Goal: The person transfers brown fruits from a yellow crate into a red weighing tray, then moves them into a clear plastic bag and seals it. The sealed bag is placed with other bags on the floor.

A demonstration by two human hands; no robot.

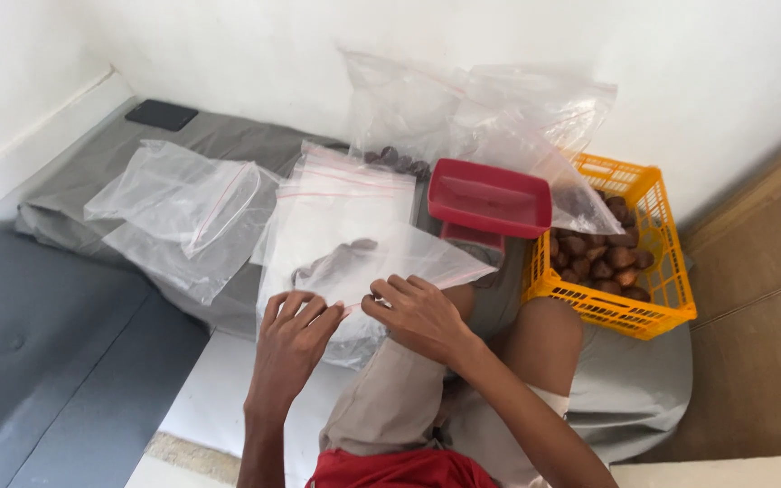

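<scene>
Pinching the top edge of a clear zip bag [363,262] over the lap, the left hand [293,343] and right hand [419,314] both close their fingers on its seal strip; a few brown fruits sit inside it. Just beyond lie a stack of flat zip bags [345,185], a red scale tray [488,197] and an orange crate [630,271] of brown fruits on the grey sheet [83,181]

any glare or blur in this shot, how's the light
Head view: soft, even daylight, with faint shadows only. Mild sheen on the clear zip bag pinched by the left hand and right hand. The yellow crate is sharp; the frame edges bend slightly.
</scene>
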